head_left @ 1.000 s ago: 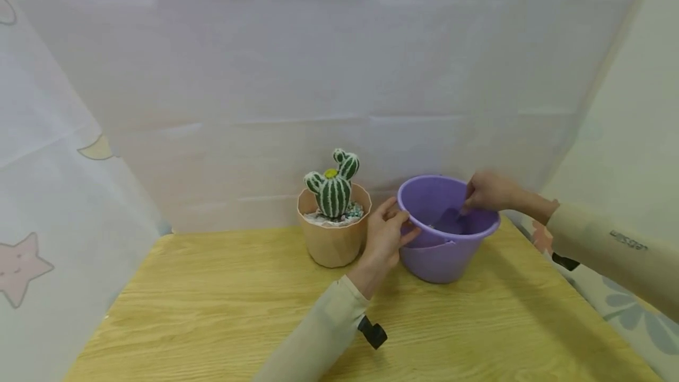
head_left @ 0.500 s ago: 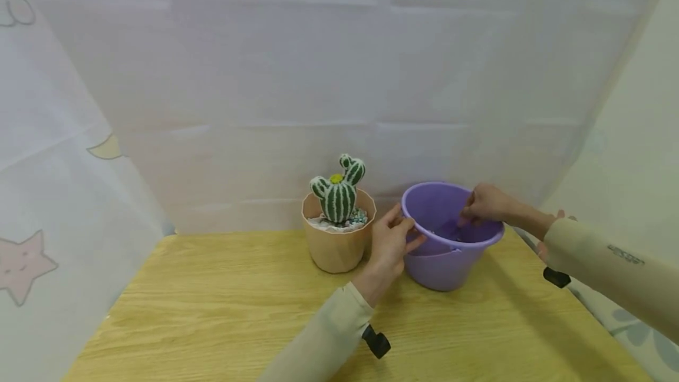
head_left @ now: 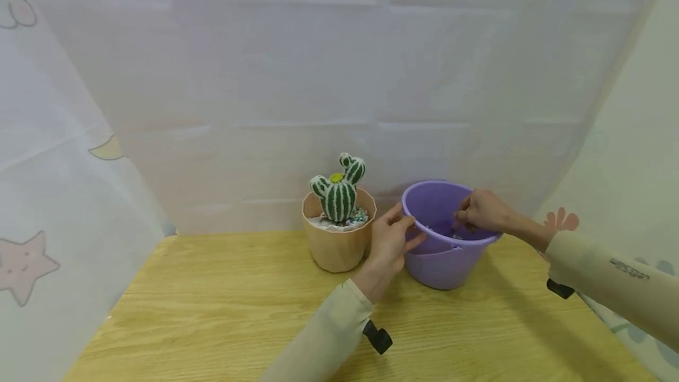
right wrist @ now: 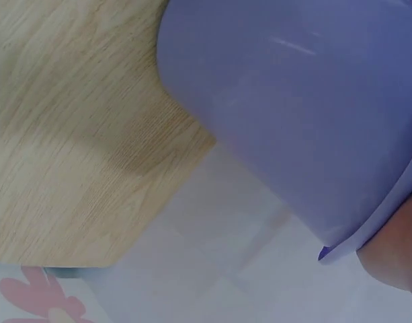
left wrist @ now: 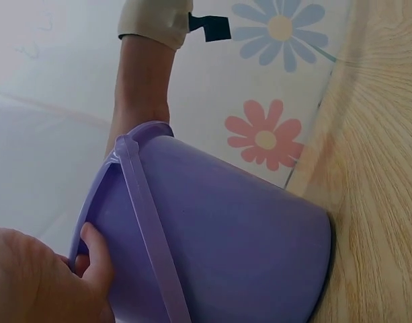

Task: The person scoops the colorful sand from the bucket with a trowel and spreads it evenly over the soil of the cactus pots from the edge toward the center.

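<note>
A purple bucket (head_left: 437, 270) stands upright on the table, its handle hanging down the near side. My left hand (head_left: 389, 237) grips the bucket's left rim; in the left wrist view, fingers of that hand (left wrist: 44, 276) lie at the rim. My right hand (head_left: 484, 211) reaches over the right rim into the bucket, fingers bent and pointing down. Small pale, shiny bits (head_left: 457, 237) show inside near its fingertips, too small to name. Whether the fingers hold anything is hidden. The right wrist view has the bucket's outer wall (right wrist: 293, 114) and part of the wrist.
Just left of the bucket stands a tan pot (head_left: 335, 249) with a green-and-white cactus (head_left: 339, 200) and pale stones. Both are on a wooden table (head_left: 223, 299). A white cloth backdrop (head_left: 265, 75) rises behind; printed side sheets flank the table.
My right hand has shifted slightly left and down inside the bucket. A dark shape seen below its fingers earlier no longer shows. My left hand stays at the rim; the head view tilted slightly.
</note>
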`<state>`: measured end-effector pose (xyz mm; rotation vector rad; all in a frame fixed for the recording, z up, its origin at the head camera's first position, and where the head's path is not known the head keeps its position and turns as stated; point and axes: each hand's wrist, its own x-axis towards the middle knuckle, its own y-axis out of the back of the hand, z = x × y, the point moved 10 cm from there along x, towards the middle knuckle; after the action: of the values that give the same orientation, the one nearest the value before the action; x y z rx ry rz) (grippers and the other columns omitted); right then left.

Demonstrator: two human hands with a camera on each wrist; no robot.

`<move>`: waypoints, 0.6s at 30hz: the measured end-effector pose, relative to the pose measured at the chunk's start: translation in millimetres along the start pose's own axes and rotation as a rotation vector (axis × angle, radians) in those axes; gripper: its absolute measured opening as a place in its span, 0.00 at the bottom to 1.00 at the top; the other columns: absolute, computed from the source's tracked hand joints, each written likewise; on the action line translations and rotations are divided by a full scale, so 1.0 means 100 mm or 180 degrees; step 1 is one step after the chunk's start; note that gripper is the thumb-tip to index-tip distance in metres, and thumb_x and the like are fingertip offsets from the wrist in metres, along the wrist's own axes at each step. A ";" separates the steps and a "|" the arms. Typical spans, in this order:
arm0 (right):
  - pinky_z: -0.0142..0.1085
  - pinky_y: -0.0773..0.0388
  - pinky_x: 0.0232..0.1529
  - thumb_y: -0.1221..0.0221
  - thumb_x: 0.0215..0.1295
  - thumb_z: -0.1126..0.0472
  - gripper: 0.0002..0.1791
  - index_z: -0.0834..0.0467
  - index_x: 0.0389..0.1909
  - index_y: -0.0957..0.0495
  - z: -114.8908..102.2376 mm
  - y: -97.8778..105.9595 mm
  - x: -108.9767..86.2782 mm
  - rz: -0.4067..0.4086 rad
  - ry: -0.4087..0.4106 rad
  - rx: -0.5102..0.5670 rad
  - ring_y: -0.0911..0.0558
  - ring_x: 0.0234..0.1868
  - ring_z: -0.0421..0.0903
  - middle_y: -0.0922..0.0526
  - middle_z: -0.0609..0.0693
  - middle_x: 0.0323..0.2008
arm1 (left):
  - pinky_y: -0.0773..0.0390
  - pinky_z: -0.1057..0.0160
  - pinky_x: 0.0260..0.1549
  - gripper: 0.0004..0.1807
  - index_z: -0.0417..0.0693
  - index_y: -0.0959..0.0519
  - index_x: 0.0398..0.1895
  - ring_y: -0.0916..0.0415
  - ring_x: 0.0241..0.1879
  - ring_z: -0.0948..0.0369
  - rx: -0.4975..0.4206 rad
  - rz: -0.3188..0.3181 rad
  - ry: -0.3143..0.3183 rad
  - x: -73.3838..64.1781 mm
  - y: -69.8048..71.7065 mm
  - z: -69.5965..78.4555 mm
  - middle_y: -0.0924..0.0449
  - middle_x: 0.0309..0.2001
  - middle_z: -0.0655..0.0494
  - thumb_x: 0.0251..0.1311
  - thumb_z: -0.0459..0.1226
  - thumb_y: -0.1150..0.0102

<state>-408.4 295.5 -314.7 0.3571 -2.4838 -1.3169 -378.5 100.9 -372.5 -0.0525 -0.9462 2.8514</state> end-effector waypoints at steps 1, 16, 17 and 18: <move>0.29 0.31 0.15 0.37 0.66 0.69 0.08 0.66 0.29 0.12 -0.01 0.00 -0.01 0.0012 0.0049 0.0001 0.21 0.16 0.45 0.16 0.44 0.18 | 0.15 0.49 0.42 0.29 0.42 0.26 0.69 0.20 0.43 0.53 -0.0017 -0.0003 0.0016 0.00 -0.01 0.00 0.23 0.49 0.43 0.65 0.23 0.43; 0.43 0.16 0.29 0.38 0.73 0.59 0.14 0.68 0.46 0.15 0.04 0.06 -0.16 -0.0052 -0.0104 0.0803 0.15 0.30 0.59 0.11 0.53 0.33 | 0.15 0.48 0.43 0.29 0.43 0.27 0.70 0.22 0.43 0.53 -0.0072 -0.0076 0.0069 -0.01 -0.01 -0.01 0.23 0.48 0.44 0.65 0.23 0.43; 0.43 0.16 0.30 0.39 0.74 0.58 0.16 0.68 0.47 0.15 0.06 0.08 -0.18 -0.0068 -0.0139 0.0853 0.15 0.30 0.58 0.11 0.54 0.34 | 0.15 0.47 0.43 0.29 0.42 0.27 0.70 0.22 0.42 0.53 -0.0073 -0.0081 0.0064 -0.01 -0.01 -0.01 0.23 0.48 0.44 0.65 0.23 0.43; 0.43 0.16 0.31 0.39 0.74 0.56 0.17 0.68 0.48 0.15 0.08 0.10 -0.20 -0.0080 -0.0165 0.0916 0.15 0.30 0.58 0.11 0.55 0.35 | 0.15 0.47 0.43 0.29 0.42 0.27 0.70 0.22 0.41 0.54 -0.0076 -0.0085 0.0062 -0.01 -0.01 0.00 0.24 0.48 0.44 0.65 0.23 0.43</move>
<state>-394.0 314.1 -314.0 0.4247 -2.7257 -0.9878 -377.7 101.6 -372.2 -0.0696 -0.9696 2.8104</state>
